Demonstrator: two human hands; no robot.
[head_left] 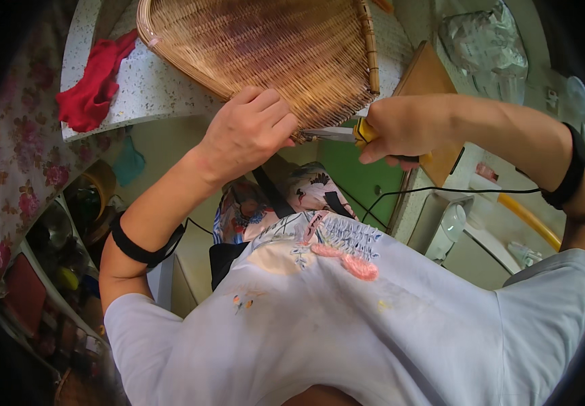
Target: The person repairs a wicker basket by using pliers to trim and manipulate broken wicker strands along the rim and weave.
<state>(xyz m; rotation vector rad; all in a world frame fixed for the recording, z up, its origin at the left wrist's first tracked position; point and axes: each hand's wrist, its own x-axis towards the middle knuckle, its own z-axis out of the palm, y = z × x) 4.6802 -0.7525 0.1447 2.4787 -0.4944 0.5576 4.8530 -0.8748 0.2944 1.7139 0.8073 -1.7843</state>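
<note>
Head view: we look down on our two bare hands at the near edge of a woven basket point(272, 54). Broad and flat, tan with a darker brown patch toward its middle, the basket lies over the speckled worktop point(153, 91), and its near end reaches past the worktop's edge toward us.

Our left hand point(252, 128) is clenched on the near rim of the basket, knuckles up and fingers curled over. Our right hand point(404, 128) is wrapped around the yellow-and-black handle of the scissors point(364, 133). Their metal blades point left along that rim, tips just beside our left fingers; how far the blades are spread, we cannot tell.

Left of the basket, a red cloth point(99, 84) lies crumpled on the worktop. To the right we see a brown board point(431, 71), set aslant, and past it a clear plastic bag point(485, 44). Below the worktop at the left hangs a teal cloth point(130, 162), near a flowered curtain point(18, 176). Beneath the scissors a green panel point(363, 172) shows, and a black cable point(441, 191) runs from our right arm across it. We wear a pale shirt point(319, 325) with stitched patterns.
</note>
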